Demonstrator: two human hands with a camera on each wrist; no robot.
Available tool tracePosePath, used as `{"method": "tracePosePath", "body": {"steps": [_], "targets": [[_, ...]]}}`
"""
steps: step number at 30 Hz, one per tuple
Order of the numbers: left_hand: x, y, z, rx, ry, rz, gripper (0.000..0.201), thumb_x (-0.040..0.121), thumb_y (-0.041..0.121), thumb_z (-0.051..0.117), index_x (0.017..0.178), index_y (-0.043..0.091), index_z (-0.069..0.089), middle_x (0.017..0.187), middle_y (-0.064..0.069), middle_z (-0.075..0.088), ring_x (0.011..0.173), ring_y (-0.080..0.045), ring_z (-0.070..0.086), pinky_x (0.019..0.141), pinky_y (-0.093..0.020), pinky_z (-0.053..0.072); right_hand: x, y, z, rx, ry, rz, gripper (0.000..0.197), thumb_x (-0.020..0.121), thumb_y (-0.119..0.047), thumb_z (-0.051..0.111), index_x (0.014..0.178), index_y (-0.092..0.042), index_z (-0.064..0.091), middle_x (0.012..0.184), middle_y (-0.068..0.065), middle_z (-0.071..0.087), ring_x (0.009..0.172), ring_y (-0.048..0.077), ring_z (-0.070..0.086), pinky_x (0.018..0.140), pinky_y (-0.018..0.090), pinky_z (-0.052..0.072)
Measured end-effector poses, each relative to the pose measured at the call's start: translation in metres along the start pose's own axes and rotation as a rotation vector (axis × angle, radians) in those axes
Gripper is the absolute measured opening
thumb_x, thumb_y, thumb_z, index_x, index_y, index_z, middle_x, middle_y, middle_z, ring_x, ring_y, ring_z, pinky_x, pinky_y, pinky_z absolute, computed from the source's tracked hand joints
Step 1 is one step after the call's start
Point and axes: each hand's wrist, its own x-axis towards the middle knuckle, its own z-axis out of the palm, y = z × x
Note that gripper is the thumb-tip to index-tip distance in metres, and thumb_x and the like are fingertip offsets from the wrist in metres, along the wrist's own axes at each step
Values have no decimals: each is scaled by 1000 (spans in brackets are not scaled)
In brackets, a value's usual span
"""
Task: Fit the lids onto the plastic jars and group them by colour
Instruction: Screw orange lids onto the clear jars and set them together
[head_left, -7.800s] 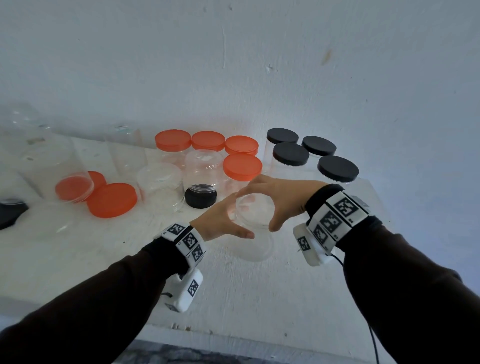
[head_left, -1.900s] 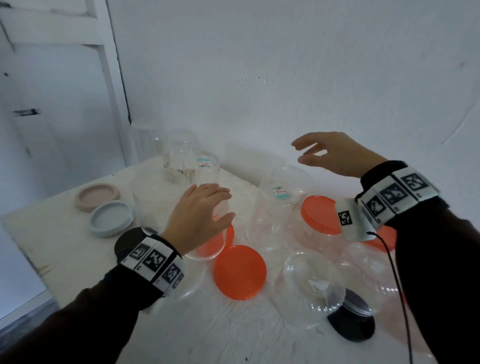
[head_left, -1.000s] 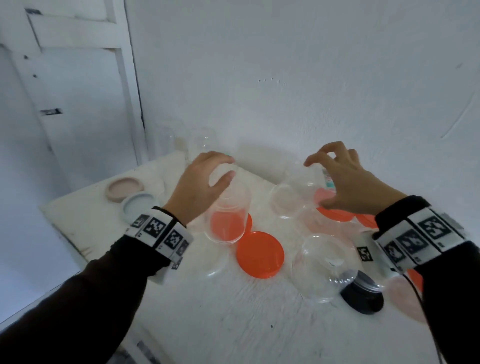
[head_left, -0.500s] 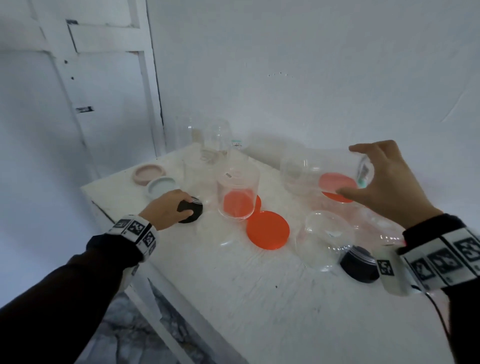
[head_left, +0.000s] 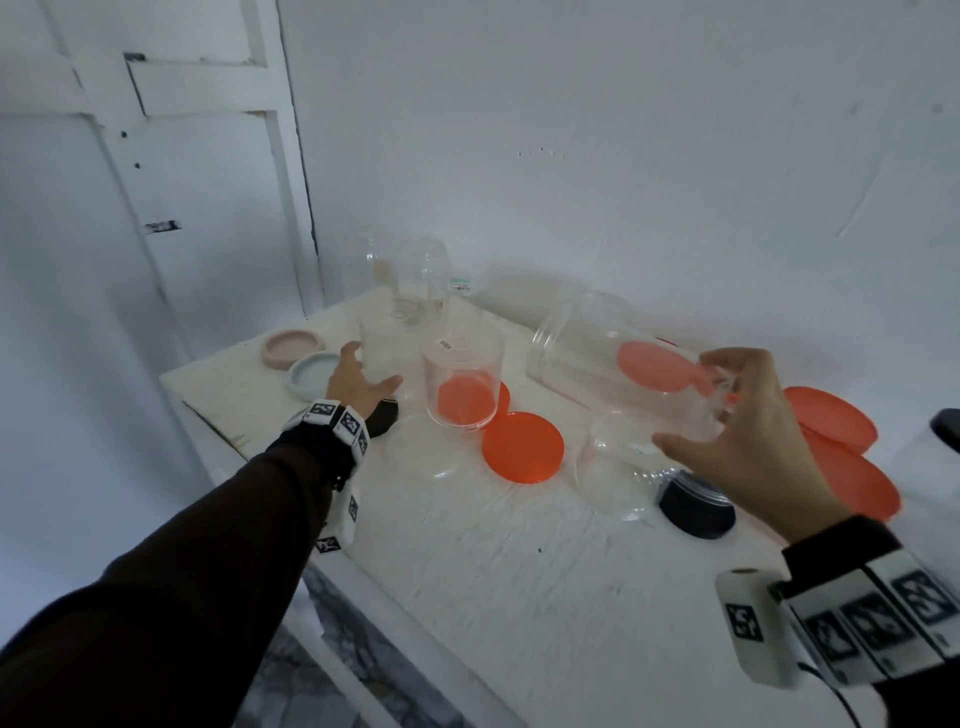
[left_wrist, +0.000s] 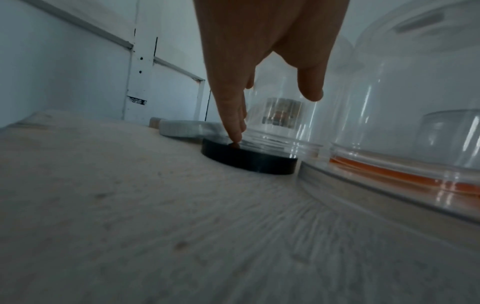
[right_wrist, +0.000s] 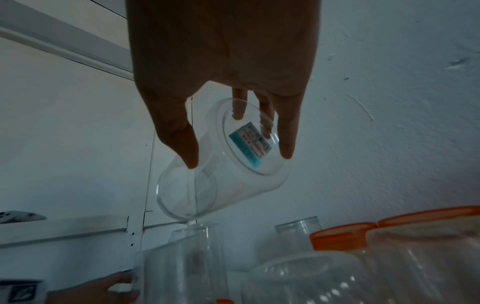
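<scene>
- Your right hand (head_left: 748, 436) grips a clear jar (head_left: 613, 374) by its base, held on its side above the counter (head_left: 509, 561); nothing in it.
- Your left hand (head_left: 358, 387) hangs relaxed with fingers extended, one fingertip (left_wrist: 235, 139) touching a black lid (left_wrist: 249, 159).
- Just beside: an inverted jar (head_left: 464, 382) standing over an orange lid (head_left: 465, 402).
- A loose orange lid (head_left: 522, 448) lies flat near it.
- Pink dish (head_left: 292, 347) and grey dish (head_left: 311, 375) sit at the far left corner.
</scene>
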Motion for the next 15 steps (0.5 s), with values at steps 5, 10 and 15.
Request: {"method": "tracePosePath", "body": {"steps": [5, 10, 15], "targets": [[4, -1, 4, 15, 47, 11, 69, 79, 24, 72, 133, 3, 35, 129, -20, 53, 116, -33, 52, 98, -37, 37, -23, -8, 3, 7, -21, 5, 76, 58, -9, 84, 119, -13, 39, 115, -3, 38, 100, 13, 45, 83, 28, 41], [10, 3, 5, 45, 38, 29, 69, 79, 25, 72, 134, 2, 37, 127, -21, 52, 118, -34, 49, 97, -37, 36, -34, -15, 11, -41, -83, 29, 88, 58, -14, 84, 133, -22, 41, 118, -5, 31, 94, 15, 47, 80, 28, 42], [19, 5, 8, 51, -18, 57, 69, 77, 26, 74, 133, 6, 38, 126, -21, 50, 115, -32, 48, 95, -35, 35, -40, -25, 30, 13, -84, 87, 85, 57, -20, 86, 130, -22, 44, 117, -7, 34, 106, 12, 45, 80, 19, 39]]}}
